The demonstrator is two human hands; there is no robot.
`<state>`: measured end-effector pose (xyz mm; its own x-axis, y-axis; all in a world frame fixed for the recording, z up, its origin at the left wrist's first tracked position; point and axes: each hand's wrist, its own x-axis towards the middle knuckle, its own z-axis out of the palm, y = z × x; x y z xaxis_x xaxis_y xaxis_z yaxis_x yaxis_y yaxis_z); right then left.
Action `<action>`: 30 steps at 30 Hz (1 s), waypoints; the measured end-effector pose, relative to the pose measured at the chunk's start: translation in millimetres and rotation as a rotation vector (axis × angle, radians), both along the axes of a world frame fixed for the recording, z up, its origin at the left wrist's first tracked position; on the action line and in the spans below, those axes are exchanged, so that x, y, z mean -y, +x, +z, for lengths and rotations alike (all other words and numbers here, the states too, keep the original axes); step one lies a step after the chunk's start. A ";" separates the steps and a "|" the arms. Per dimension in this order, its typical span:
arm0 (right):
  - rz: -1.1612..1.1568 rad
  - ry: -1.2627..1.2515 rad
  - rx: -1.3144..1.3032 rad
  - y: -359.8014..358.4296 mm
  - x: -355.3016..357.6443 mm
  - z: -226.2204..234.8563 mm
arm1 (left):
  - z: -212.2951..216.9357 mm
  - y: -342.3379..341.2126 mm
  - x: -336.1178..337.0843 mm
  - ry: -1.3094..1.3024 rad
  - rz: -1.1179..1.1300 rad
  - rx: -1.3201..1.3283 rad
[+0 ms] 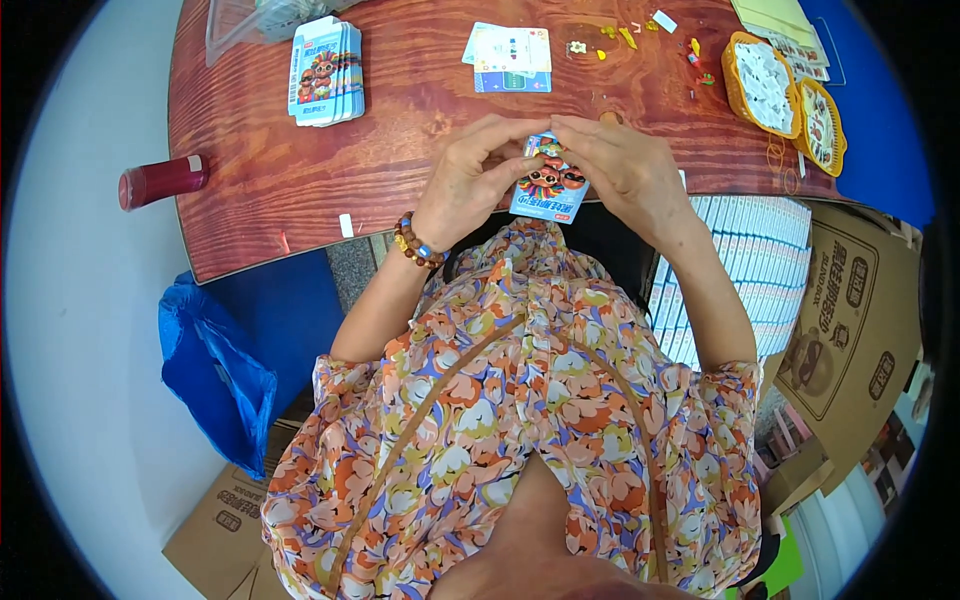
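Note:
At the near edge of the table I hold a small light-blue printed box (552, 186) with colourful cartoon figures on its front. My left hand (478, 172) grips its left side, the thumb lying on the front face. My right hand (625, 172) closes round its upper right side, fingers bent over the top end. The fingertips of both hands come close together at that end, and what they do behind it is hidden. Beyond my hands lie a few printed cards (510, 50), overlapping. A stack of flat light-blue printed packs (327, 72) stands at the far left.
Small yellow and coloured pieces (627, 38) lie scattered at the far right, near yellow baskets (757, 85) of small packets. A dark red cylinder (163, 182) rests at the left table edge. Rows of light-blue boxes (740, 260) fill a carton (855, 300) at right. A blue bag (215, 370) hangs left.

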<state>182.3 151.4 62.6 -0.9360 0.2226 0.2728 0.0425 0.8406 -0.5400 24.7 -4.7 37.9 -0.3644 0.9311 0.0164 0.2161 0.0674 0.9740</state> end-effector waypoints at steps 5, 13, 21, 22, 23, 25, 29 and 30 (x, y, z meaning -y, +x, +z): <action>-0.185 -0.690 0.008 15.0 -4.2 -14.9 | -12.4 6.4 0.1 0.053 0.072 0.231; -0.153 -0.829 -0.056 30.2 -5.3 -14.6 | -4.6 9.2 -4.9 -0.011 -0.014 0.230; -0.122 -1.054 0.006 30.0 -7.1 -19.8 | -2.5 7.0 -3.4 -0.029 -0.093 0.006; -0.150 -0.942 0.010 30.0 -4.7 -21.0 | -5.0 8.2 -3.1 -0.024 -0.076 0.008; -0.176 -0.830 0.014 29.6 -2.7 -21.6 | -6.6 9.0 -3.1 -0.019 -0.058 0.010; -0.169 -0.700 0.007 27.6 0.6 -20.5 | -6.2 9.9 -4.0 -0.024 -0.039 0.068; -0.121 -0.757 0.068 31.9 3.3 -20.8 | -13.7 5.8 -0.3 -0.046 -0.015 0.120; -0.120 -0.760 0.071 32.2 4.8 -20.7 | -14.4 5.0 -0.5 -0.049 -0.013 0.121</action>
<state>214.5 146.7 41.9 -0.9030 0.4262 -0.0549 0.1658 0.2278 -0.9595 29.7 -4.2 23.4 -0.3485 0.9345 -0.0728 0.0982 0.1136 0.9887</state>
